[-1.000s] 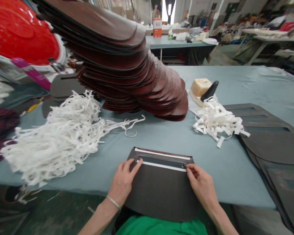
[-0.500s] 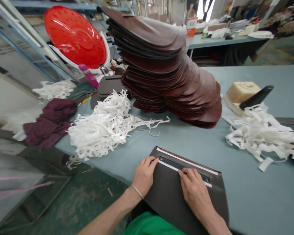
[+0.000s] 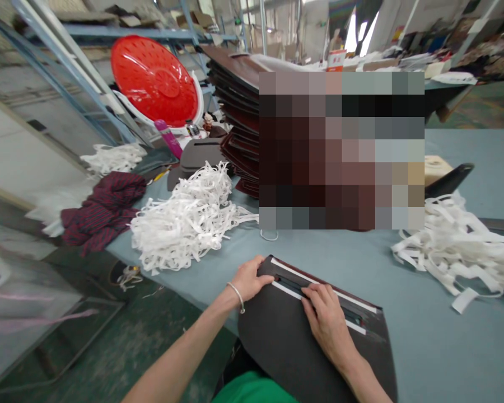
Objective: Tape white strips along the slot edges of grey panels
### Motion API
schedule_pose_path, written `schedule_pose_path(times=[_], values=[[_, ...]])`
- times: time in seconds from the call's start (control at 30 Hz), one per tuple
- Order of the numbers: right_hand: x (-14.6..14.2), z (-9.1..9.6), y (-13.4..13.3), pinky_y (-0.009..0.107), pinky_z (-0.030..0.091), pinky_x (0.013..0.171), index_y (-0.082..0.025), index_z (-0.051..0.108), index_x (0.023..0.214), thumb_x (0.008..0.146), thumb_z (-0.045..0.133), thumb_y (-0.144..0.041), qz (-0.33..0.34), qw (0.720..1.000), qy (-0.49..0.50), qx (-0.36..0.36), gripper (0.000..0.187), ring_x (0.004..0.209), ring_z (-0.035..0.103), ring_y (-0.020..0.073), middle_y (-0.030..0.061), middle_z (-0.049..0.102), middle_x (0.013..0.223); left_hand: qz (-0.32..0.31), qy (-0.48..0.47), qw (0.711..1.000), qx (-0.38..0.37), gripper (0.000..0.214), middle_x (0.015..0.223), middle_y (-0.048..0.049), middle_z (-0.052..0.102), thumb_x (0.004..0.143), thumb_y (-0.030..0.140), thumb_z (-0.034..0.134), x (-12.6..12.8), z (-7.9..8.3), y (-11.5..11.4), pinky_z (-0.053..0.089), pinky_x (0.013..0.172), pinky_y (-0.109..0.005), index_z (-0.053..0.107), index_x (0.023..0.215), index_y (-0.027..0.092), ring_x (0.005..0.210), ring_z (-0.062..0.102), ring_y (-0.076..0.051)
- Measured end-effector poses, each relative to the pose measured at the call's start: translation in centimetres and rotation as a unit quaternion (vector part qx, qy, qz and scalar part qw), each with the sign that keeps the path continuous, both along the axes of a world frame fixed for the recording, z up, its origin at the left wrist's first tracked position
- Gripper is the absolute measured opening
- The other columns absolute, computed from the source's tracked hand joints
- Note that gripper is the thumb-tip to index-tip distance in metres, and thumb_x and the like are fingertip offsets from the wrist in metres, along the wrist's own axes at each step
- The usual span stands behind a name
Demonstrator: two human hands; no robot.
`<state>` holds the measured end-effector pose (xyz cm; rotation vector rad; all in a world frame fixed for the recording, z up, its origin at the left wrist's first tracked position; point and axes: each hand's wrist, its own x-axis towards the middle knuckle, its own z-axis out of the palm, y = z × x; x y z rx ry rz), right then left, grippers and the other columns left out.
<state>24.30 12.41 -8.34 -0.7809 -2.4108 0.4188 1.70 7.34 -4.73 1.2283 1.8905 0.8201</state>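
A dark grey curved panel [image 3: 277, 341] with a reddish-brown back edge lies at the table's front edge, over my lap. Along its far side runs a slot [image 3: 292, 284], bordered by a white upper strip [image 3: 353, 298] and a white lower strip [image 3: 355, 326]. My left hand [image 3: 248, 280] grips the panel's far left corner, thumb on top near the lower strip's end. Bent and close together, the fingers of my right hand [image 3: 326, 316] pinch the lower strip at the middle of the slot and hide part of it.
A tall stack of brown panels [image 3: 235, 123] stands behind, partly covered by a pixelated block. White strips lie in a left heap [image 3: 185, 224] and a right heap [image 3: 466, 240]. Near the right heap is a black-handled tool [image 3: 456, 178]. Farther left are striped cloth [image 3: 103, 210] and a red lid [image 3: 155, 81].
The view has tilted up slightly. My left hand's fingers have shifted from the slot's left end to the panel's far corner. My right hand has slid slightly left along the slot.
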Motion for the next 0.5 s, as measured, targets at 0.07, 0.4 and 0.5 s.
schedule_pose_path(times=[0.07, 0.4, 0.5], values=[[0.3, 0.0, 0.2, 0.038, 0.043, 0.079, -0.017, 0.054, 0.108, 0.090, 0.046, -0.022, -0.015, 1.000, -0.006, 0.006, 0.021, 0.090, 0.051, 0.0208, 0.0085, 0.057, 0.096, 0.002, -0.033, 0.999, 0.029, 0.029, 0.094, -0.0031, 0.067, 0.073, 0.018, 0.063, -1.0, 0.7, 0.7, 0.047, 0.080, -0.030, 0.055, 0.100, 0.017, 0.088, 0.063, -0.018], [0.6, -0.9, 0.6, 0.033, 0.040, 0.074, -0.017, 0.057, 0.094, 0.090, 0.048, -0.030, -0.076, 0.994, -0.039, 0.065, 0.016, 0.082, 0.054, 0.0193, 0.0061, 0.058, 0.085, 0.022, 0.227, 0.965, 0.131, 0.032, 0.097, -0.0036, 0.057, 0.074, 0.026, 0.067, -2.3, -0.7, 1.1, 0.043, 0.084, -0.037, 0.052, 0.102, 0.020, 0.092, 0.054, -0.020], [-1.5, -0.5, 0.6, 0.033, 0.038, 0.073, -0.017, 0.058, 0.090, 0.090, 0.049, -0.029, -0.107, 0.988, -0.078, 0.083, 0.015, 0.081, 0.053, 0.0196, 0.0057, 0.057, 0.082, 0.009, 0.234, 0.960, 0.155, 0.021, 0.099, -0.0043, 0.055, 0.080, 0.024, 0.060, -0.2, -2.4, -0.4, 0.042, 0.085, -0.038, 0.052, 0.099, 0.020, 0.095, 0.051, -0.021]])
